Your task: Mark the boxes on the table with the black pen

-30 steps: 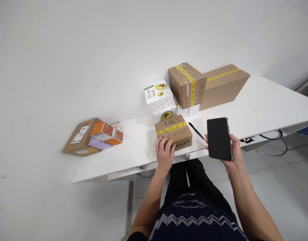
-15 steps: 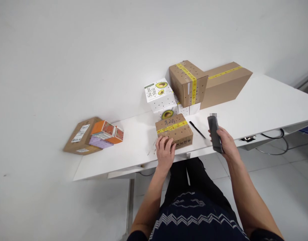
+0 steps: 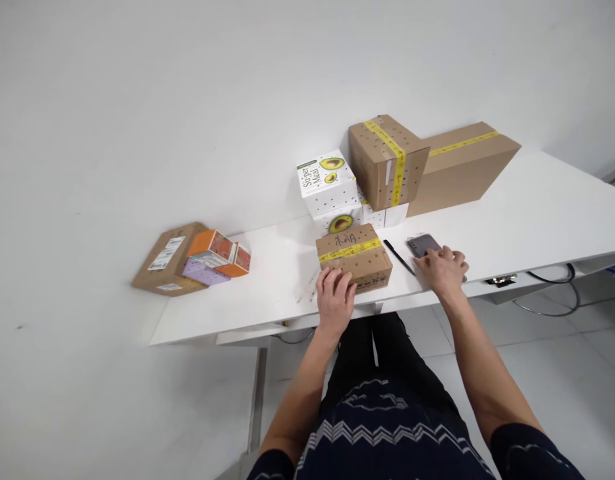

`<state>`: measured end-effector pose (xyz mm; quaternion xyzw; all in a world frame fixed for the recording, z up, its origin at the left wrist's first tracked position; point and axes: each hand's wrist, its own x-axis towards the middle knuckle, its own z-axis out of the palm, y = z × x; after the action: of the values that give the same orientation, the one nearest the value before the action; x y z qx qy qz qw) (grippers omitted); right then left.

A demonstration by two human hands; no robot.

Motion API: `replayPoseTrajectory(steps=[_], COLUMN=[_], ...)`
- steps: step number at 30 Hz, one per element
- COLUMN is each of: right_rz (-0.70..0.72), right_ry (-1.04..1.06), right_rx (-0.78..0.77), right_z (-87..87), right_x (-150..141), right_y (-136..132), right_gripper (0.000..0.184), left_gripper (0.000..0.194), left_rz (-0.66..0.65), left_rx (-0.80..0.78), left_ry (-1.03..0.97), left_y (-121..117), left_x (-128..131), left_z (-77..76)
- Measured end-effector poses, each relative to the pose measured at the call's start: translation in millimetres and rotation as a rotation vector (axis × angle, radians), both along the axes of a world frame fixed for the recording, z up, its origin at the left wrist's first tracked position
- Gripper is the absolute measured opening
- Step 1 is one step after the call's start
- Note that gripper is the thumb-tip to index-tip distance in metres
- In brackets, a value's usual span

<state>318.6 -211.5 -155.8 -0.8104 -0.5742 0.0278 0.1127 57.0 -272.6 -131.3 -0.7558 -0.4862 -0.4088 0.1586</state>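
Note:
My left hand (image 3: pixel 336 300) is at the front left corner of a small brown cardboard box (image 3: pixel 367 267). Its fingers curl over the top edge and the palm is at the front side. The box has yellow tape across it and black handwriting on top. To its right, a grey phone (image 3: pixel 421 245) lies back side up on the table, its camera end pointing away from me. My right hand (image 3: pixel 442 269) covers the phone's near part, with fingers at its sides. Between box and phone lies a black pen (image 3: pixel 398 257).
White avocado-print boxes (image 3: pixel 330 190) are stacked behind the small box. A taped carton (image 3: pixel 385 160) and a long carton (image 3: pixel 467 170) stand at the wall. Left, a brown box (image 3: pixel 170 263) sits by orange boxes (image 3: pixel 212 248) and a purple box (image 3: pixel 202 272). The white table (image 3: pixel 267 267) has a near edge.
My right hand has lowered the phone from above the front edge onto the table, beside the pen. My left hand has stayed on the small cardboard box. The view has shifted slightly.

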Motion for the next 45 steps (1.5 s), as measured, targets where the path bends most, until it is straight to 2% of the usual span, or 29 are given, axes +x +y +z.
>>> replayPoseTrajectory(steps=[3,5,8,10,13,15,17,20,22,26,31,35,45], right_rz=[0.125,0.216,0.237,0.223,0.126,0.019,-0.026,0.105,0.259,0.466,0.637,0.659,0.643], right_ry=[-0.051,-0.051,-0.010,0.035,0.192,0.474,0.863,1.322,1.451,1.397,1.288,1.154,0.720], right_rx=[-0.037,-0.149,-0.309,-0.328,-0.231,-0.096,0.105,0.384,0.457,0.464,0.326,0.311,0.407], right_z=[11.3,16.8,21.2,23.3,29.9,38.7,51.7,75.8,90.6,105.4,97.9,86.4,84.5], right_x=[-15.1,-28.9,-47.0,-51.2,-41.1,-27.4,-15.6,-14.4,-27.1,-69.7,-110.3,-121.7,-123.6], right_y=[5.4,10.9,18.3,20.0,14.7,5.8,-5.7,-21.3,-26.9,-25.3,-11.5,-4.6,-5.2], right_gripper=[0.046,0.043,0.032,0.030,0.026,0.021,0.019,0.024,0.028,0.034,0.025,0.016,0.024], left_gripper=[0.026,0.025,0.024,0.024,0.023,0.023,0.024,0.030,0.032,0.030,0.030,0.032,0.029], left_rz=[0.004,0.009,0.016,0.021,0.024,0.028,0.042,0.076,0.101,0.127,0.139,0.135,0.151], left_rx=[0.001,-0.008,-0.028,-0.035,-0.031,-0.031,-0.025,0.000,0.011,0.004,-0.018,-0.024,0.008], left_ry=[0.004,0.002,0.004,0.006,-0.002,-0.009,-0.016,-0.015,-0.003,0.012,-0.036,-0.019,-0.041], left_y=[-0.8,-1.6,-3.5,-4.8,-6.1,-6.1,-5.1,-2.5,-1.1,-0.8,-1.6,-0.1,4.1], left_x=[0.0,0.0,-0.2,-0.2,0.5,1.9,3.9,7.6,9.6,12.3,14.6,14.5,13.6], left_z=[-0.8,-1.0,0.4,2.3,4.8,5.2,4.8,3.9,3.7,3.6,1.1,-2.1,-11.6])
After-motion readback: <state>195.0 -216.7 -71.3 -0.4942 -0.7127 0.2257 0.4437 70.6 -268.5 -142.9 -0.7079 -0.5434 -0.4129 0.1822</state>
